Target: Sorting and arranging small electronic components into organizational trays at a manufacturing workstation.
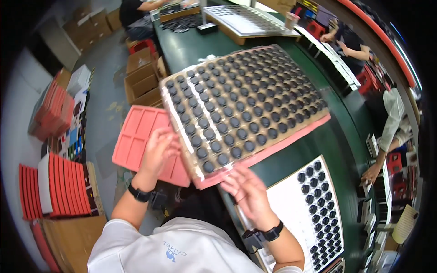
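Observation:
A brown board (214, 136) holds rows of round black caps under shiny clear plastic film. It lies tilted on pink trays, whose edge (268, 152) shows along its near side. My left hand (160, 148) is beside the board's left edge, over a pink compartment tray (132, 132), with its fingers loosely bent and apart. At the near edge, my right hand (248, 191) has its fingers stretched out by the film. Whether the fingertips touch the film is unclear. Neither hand visibly holds anything.
The green table (182, 43) bears a white sheet with black caps (321, 204) at right and a perforated white panel (246, 20) at the far end. Cardboard boxes (141, 82) and stacked red trays (63, 182) stand at left. Other people work (391, 118) at right and far left.

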Available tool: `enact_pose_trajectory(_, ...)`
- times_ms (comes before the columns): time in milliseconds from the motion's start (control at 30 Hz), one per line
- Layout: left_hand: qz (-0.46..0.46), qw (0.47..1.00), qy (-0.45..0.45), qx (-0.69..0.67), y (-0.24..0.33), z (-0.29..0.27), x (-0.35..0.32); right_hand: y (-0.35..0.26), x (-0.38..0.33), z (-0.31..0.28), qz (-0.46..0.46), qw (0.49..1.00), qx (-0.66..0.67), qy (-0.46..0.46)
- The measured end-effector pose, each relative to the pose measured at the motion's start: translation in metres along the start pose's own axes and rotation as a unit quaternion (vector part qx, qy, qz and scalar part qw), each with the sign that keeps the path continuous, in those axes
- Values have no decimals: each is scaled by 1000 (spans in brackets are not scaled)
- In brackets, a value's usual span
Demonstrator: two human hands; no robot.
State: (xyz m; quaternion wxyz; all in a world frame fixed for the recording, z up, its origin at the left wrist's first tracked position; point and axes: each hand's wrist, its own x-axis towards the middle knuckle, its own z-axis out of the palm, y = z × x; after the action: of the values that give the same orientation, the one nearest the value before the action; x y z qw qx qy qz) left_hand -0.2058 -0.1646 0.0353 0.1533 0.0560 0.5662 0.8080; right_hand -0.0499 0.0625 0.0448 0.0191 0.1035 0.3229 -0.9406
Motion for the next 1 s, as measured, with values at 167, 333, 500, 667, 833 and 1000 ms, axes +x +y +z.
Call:
enact_pose_trajectory(167, -113, 989, 82, 38, 12, 17, 3, -3, -3, -8, 57, 998, 4, -12)
enact_pose_trajectory(333, -188, 967, 139, 102, 43, 39, 13, -11, 0, -2, 74, 995, -59, -15)
enact_pose_trajectory(500, -266, 954, 138, 22, 52, 35, 24, -28, -1, 10, 146, 983, -103, 35)
enact_pose_trajectory(667, -326, 939, 107, -25, 70, 32, 35, -32, -15, 14, 75, 937, -334, 69)
enact_pose_trajectory(833, -371, 926, 38, -55, 61, 16, 45, -80, -14, 37, 6, 871, -447, 205)
enact_pose_trajectory(1000, -410, 912, -9, -11, 75, 15, 58, -142, -18, 101, -97, 716, -617, 312)
